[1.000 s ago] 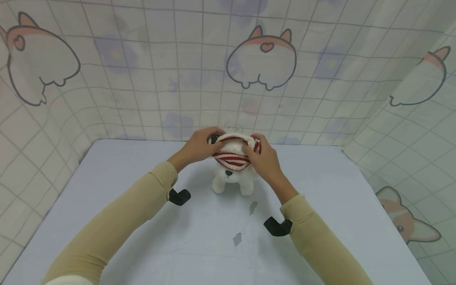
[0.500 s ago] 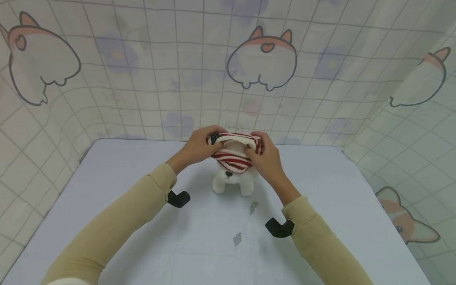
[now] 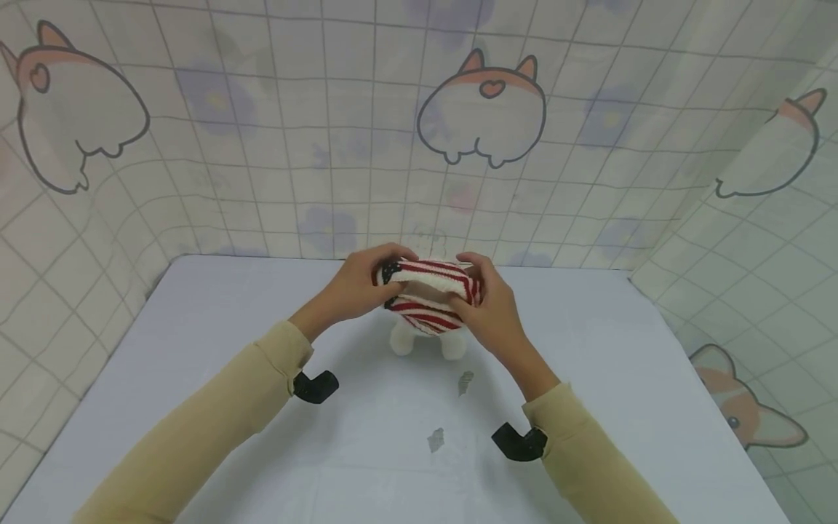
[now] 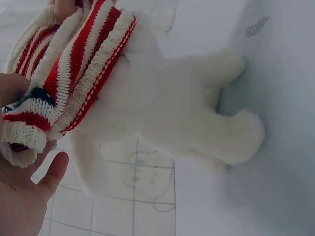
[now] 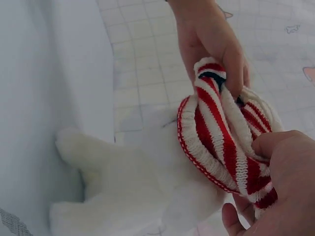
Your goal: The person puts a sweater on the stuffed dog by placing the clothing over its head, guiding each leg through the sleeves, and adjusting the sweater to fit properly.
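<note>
A small knitted sweater (image 3: 432, 275), striped red and white with a navy patch, is held stretched across the head of a white plush dog (image 4: 162, 105). My left hand (image 3: 358, 285) grips its left side, thumb inside the neck-like opening. My right hand (image 3: 492, 306) grips the opposite side, its thumb (image 5: 270, 142) hooked into the opening too. In the head view the sweater hides the dog's face, and only the front legs (image 3: 453, 345) show below. Both wrist views show the ribbed hem around the upper head, with the dog standing upright.
The dog stands on a white-covered table (image 3: 366, 437) near its back edge. Two grey patches (image 3: 436, 439) mark the cover in front of it. A tiled-pattern curtain (image 3: 366, 145) with cartoon corgis rises behind and along both sides.
Both hands have lowered with the sweater and come slightly nearer. The sweater now covers the dog's nose and mouth in the head view, and the opening looks narrower.
</note>
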A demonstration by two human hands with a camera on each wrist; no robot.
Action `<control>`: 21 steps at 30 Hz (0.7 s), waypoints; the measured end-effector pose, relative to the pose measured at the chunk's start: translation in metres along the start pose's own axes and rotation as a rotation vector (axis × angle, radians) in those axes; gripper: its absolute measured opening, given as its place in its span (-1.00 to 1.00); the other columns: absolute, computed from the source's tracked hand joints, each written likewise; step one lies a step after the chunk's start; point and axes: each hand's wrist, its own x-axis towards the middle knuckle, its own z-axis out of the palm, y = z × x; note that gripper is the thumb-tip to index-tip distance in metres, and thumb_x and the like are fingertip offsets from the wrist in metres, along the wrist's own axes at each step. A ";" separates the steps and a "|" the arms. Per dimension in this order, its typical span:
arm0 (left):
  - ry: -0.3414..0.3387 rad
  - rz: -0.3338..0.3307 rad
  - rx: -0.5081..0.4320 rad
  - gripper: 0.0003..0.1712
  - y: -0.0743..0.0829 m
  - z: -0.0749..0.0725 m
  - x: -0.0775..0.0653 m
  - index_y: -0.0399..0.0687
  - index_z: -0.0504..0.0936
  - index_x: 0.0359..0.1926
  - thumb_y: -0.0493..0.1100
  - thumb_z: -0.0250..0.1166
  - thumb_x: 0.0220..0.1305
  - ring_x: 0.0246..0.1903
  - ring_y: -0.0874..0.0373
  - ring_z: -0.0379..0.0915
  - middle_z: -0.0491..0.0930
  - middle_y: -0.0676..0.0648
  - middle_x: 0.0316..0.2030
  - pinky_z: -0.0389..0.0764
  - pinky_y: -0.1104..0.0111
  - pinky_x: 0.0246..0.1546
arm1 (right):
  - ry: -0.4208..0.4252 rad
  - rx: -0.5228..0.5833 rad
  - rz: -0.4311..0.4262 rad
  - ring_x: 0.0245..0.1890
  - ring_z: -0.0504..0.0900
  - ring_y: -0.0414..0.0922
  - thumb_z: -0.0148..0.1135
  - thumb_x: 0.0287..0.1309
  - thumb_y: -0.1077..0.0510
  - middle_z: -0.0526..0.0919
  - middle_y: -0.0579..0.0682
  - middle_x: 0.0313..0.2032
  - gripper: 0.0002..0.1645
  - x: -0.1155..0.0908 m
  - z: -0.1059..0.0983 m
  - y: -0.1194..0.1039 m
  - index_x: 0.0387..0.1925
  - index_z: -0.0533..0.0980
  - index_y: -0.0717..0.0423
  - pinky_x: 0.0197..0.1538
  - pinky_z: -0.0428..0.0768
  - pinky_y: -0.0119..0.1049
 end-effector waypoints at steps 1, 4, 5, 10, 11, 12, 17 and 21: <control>-0.001 0.014 0.009 -0.56 -0.001 0.000 -0.002 0.13 0.51 0.14 -0.20 0.25 0.23 -0.27 0.13 0.45 0.62 0.01 -0.01 0.55 0.31 -0.30 | -0.003 -0.011 -0.007 -0.18 0.57 -0.06 0.31 0.10 0.22 0.57 0.05 -0.10 -0.31 -0.003 0.001 0.000 0.26 0.29 0.02 -0.10 0.61 -0.15; 0.002 0.052 0.030 -0.55 -0.003 0.001 -0.007 0.13 0.51 0.14 -0.21 0.29 0.22 -0.33 0.13 0.40 0.62 0.02 -0.02 0.49 0.33 -0.38 | -0.005 -0.039 -0.023 -0.18 0.57 -0.06 0.33 0.09 0.22 0.58 0.06 -0.09 -0.31 -0.011 0.005 0.001 0.26 0.30 0.02 -0.10 0.62 -0.14; 0.004 0.065 0.035 -0.54 -0.004 0.002 -0.009 0.13 0.52 0.14 -0.21 0.30 0.21 -0.32 0.14 0.40 0.62 0.02 -0.02 0.49 0.34 -0.37 | -0.003 -0.051 -0.027 -0.17 0.57 -0.06 0.34 0.08 0.21 0.58 0.06 -0.10 -0.30 -0.013 0.006 0.002 0.25 0.31 0.01 -0.09 0.62 -0.14; -0.019 0.094 0.052 -0.52 -0.007 0.005 -0.017 0.12 0.51 0.15 -0.21 0.35 0.20 -0.33 0.16 0.41 0.61 0.01 0.03 0.49 0.36 -0.37 | 0.030 -0.127 -0.058 -0.13 0.50 -0.09 0.40 0.00 0.19 0.55 0.05 -0.11 -0.27 -0.023 0.012 0.006 0.23 0.33 0.01 -0.09 0.58 -0.16; -0.027 0.096 0.059 -0.51 -0.007 0.005 -0.018 0.12 0.50 0.16 -0.20 0.36 0.20 -0.34 0.16 0.40 0.61 0.01 0.03 0.49 0.36 -0.39 | 0.037 -0.143 -0.067 -0.13 0.48 -0.10 0.41 -0.01 0.19 0.54 0.04 -0.11 -0.26 -0.024 0.013 0.006 0.23 0.33 0.01 -0.09 0.56 -0.17; -0.036 0.097 0.063 -0.49 -0.008 0.006 -0.020 0.12 0.49 0.17 -0.20 0.36 0.19 -0.33 0.17 0.41 0.61 0.01 0.04 0.50 0.36 -0.39 | 0.044 -0.159 -0.080 -0.13 0.46 -0.10 0.43 -0.03 0.18 0.54 0.03 -0.11 -0.25 -0.025 0.014 0.007 0.23 0.34 0.02 -0.10 0.54 -0.18; -0.053 0.123 0.104 -0.42 -0.011 0.008 -0.025 0.07 0.46 0.21 -0.22 0.40 0.16 -0.14 0.17 0.50 0.59 -0.01 0.05 0.60 0.34 -0.21 | 0.067 -0.221 -0.139 -0.10 0.41 -0.11 0.47 -0.06 0.14 0.51 0.00 -0.10 -0.22 -0.029 0.017 0.011 0.22 0.34 0.01 -0.11 0.50 -0.18; -0.010 0.176 0.187 -0.41 -0.014 0.010 -0.027 0.03 0.47 0.19 -0.24 0.42 0.12 0.03 0.11 0.46 0.51 -0.03 0.08 0.60 0.24 -0.05 | 0.065 -0.251 -0.143 0.12 0.38 -0.07 0.49 -0.06 0.12 0.43 0.02 0.11 -0.19 -0.031 0.018 0.016 0.24 0.31 -0.03 0.13 0.53 -0.06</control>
